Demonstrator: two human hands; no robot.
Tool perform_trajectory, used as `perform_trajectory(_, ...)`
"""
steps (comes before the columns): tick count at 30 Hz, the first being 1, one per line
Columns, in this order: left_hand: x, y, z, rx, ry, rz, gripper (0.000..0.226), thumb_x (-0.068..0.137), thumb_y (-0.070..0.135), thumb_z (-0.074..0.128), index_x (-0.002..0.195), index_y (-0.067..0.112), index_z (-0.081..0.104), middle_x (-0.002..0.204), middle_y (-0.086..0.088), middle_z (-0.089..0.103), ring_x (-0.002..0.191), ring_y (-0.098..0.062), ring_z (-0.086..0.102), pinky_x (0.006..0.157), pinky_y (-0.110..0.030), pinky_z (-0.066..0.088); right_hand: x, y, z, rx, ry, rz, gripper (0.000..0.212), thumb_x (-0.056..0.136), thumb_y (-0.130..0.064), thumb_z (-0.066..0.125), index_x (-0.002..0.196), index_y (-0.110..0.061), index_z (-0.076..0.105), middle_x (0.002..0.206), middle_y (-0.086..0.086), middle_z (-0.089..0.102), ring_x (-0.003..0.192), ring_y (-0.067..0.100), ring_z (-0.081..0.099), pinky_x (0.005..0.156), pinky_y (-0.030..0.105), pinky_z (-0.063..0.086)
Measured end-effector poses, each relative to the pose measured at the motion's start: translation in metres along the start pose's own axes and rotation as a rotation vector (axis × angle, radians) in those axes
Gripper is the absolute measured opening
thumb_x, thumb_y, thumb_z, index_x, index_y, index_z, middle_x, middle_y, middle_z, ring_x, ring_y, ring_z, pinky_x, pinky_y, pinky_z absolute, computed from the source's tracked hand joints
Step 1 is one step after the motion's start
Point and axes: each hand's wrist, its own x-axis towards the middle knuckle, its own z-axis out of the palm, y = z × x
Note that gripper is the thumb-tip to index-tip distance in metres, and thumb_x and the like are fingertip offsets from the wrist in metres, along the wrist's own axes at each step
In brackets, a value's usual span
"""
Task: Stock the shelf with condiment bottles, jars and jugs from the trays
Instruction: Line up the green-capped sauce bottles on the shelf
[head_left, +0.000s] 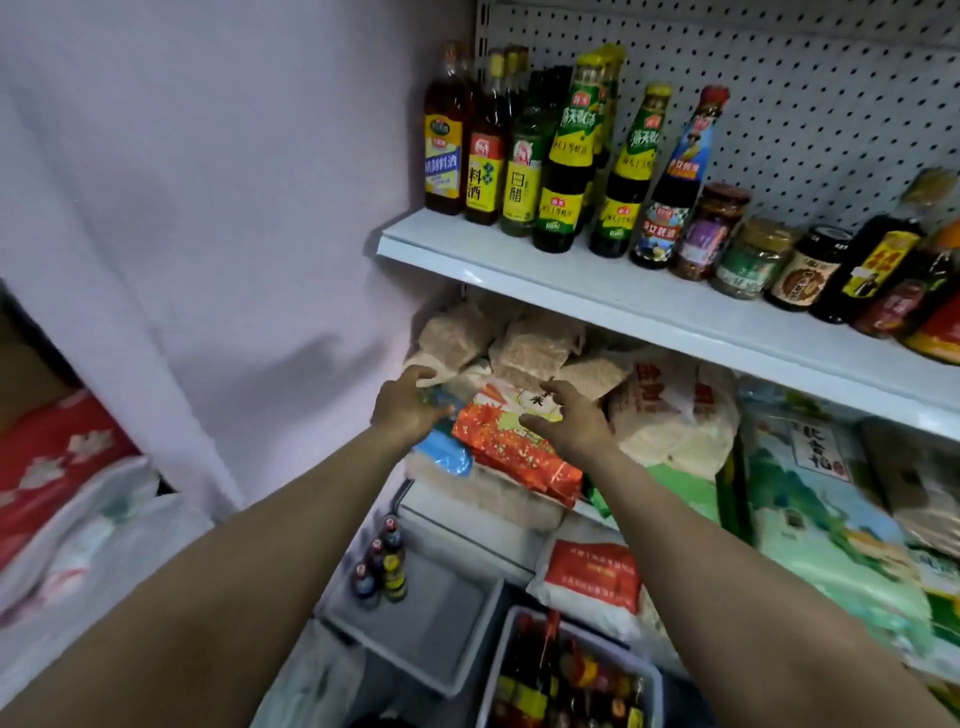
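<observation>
Reaching hands: left hand (402, 410) and right hand (569, 421), fingers spread, hover empty over orange foil packet (514, 449).
Upper white shelf (597, 291): bottles, jars.

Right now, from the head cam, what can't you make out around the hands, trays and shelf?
- Grip of left hand: whether it holds the blue plastic packet is unclear; the hand covers it.
- Right hand: contact with the red-orange foil bag is unclear.
- White tray full of bottles: cut off by the bottom edge.
- Three small dark bottles in the grey tray: labels too small.
- Dark jugs at the white shelf's far right: cropped and blurred.
</observation>
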Motion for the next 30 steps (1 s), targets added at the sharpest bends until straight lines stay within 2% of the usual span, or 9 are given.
perform_trajectory(2, -0.010, -0.021, -0.001, -0.006, -0.019, -0.025, 0.055, 0.078, 0.026, 0.082, 0.127, 0.019, 0.059, 0.118, -0.008, 0.066, 0.106, -0.028, 0.061, 0.078, -0.025, 0.041, -0.006, 0.004, 0.020, -0.024, -0.042, 0.018, 0.065, 0.082, -0.038, 0.079, 0.138, -0.021, 0.052, 0.138, 0.010, 0.058, 0.126, 0.029, 0.054, 0.099, 0.036, 0.046)
perform_trajectory(5, -0.011, -0.048, -0.007, -0.027, -0.027, -0.057, 0.058, 0.077, 0.026, 0.083, 0.129, 0.018, 0.057, 0.123, -0.007, 0.063, 0.113, -0.028, 0.057, 0.086, -0.030, 0.044, -0.006, 0.003, 0.047, -0.044, -0.072, 0.033, 0.062, 0.084, -0.036, 0.077, 0.139, -0.021, 0.052, 0.139, 0.008, 0.058, 0.127, 0.027, 0.054, 0.095, 0.029, 0.042)
perform_trajectory(10, 0.008, -0.088, -0.019, -0.016, -0.067, -0.119, 0.059, 0.080, 0.027, 0.080, 0.133, 0.020, 0.055, 0.130, -0.012, 0.055, 0.117, -0.027, 0.052, 0.083, -0.026, 0.038, 0.011, -0.008, 0.093, -0.097, -0.133, 0.072, 0.067, 0.084, -0.040, 0.077, 0.142, -0.022, 0.049, 0.141, 0.007, 0.057, 0.126, 0.027, 0.055, 0.096, 0.031, 0.044)
perform_trajectory(12, 0.017, -0.109, -0.025, 0.001, -0.097, -0.179, 0.060, 0.080, 0.028, 0.080, 0.134, 0.022, 0.054, 0.131, -0.015, 0.053, 0.118, -0.029, 0.053, 0.087, -0.029, 0.042, 0.017, -0.012, 0.114, -0.122, -0.161, 0.098, 0.068, 0.084, -0.040, 0.077, 0.142, -0.021, 0.049, 0.140, 0.007, 0.058, 0.127, 0.027, 0.054, 0.097, 0.032, 0.044)
perform_trajectory(16, 0.036, -0.157, -0.030, 0.046, -0.144, -0.252, 0.057, 0.080, 0.030, 0.078, 0.131, 0.024, 0.053, 0.122, -0.018, 0.054, 0.107, -0.032, 0.057, 0.080, -0.029, 0.043, 0.026, -0.008, 0.162, -0.138, -0.204, 0.136, 0.066, 0.082, -0.041, 0.078, 0.139, -0.024, 0.051, 0.139, 0.000, 0.058, 0.125, 0.025, 0.056, 0.091, 0.028, 0.042)
perform_trajectory(22, 0.037, -0.234, -0.006, 0.096, -0.212, -0.386, 0.053, 0.080, 0.027, 0.077, 0.128, 0.020, 0.055, 0.119, -0.016, 0.061, 0.105, -0.030, 0.059, 0.077, -0.025, 0.037, 0.033, 0.034, 0.232, -0.153, -0.375, 0.241, 0.067, 0.084, -0.043, 0.076, 0.141, -0.025, 0.047, 0.141, 0.008, 0.054, 0.130, 0.026, 0.050, 0.099, 0.030, 0.039)
perform_trajectory(25, 0.039, -0.270, 0.012, 0.078, -0.228, -0.446, 0.054, 0.080, 0.029, 0.078, 0.128, 0.018, 0.056, 0.115, -0.014, 0.063, 0.108, -0.032, 0.060, 0.077, -0.028, 0.040, 0.039, 0.063, 0.263, -0.143, -0.424, 0.264, 0.065, 0.083, -0.043, 0.076, 0.139, -0.024, 0.049, 0.141, 0.006, 0.054, 0.130, 0.023, 0.050, 0.101, 0.029, 0.038)
perform_trajectory(28, 0.044, -0.309, 0.034, 0.047, -0.224, -0.507, 0.054, 0.080, 0.027, 0.079, 0.128, 0.014, 0.056, 0.121, -0.016, 0.063, 0.109, -0.032, 0.059, 0.084, -0.033, 0.045, 0.052, 0.092, 0.299, -0.144, -0.487, 0.275, 0.064, 0.084, -0.044, 0.075, 0.139, -0.022, 0.049, 0.141, 0.002, 0.054, 0.130, 0.021, 0.049, 0.100, 0.028, 0.037)
perform_trajectory(30, 0.047, -0.340, 0.054, 0.016, -0.207, -0.551, 0.057, 0.079, 0.035, 0.079, 0.128, 0.014, 0.057, 0.124, -0.016, 0.062, 0.112, -0.033, 0.058, 0.091, -0.038, 0.048, 0.061, 0.114, 0.328, -0.131, -0.518, 0.284, 0.063, 0.085, -0.044, 0.074, 0.138, -0.021, 0.050, 0.141, 0.002, 0.054, 0.129, 0.021, 0.050, 0.103, 0.030, 0.038)
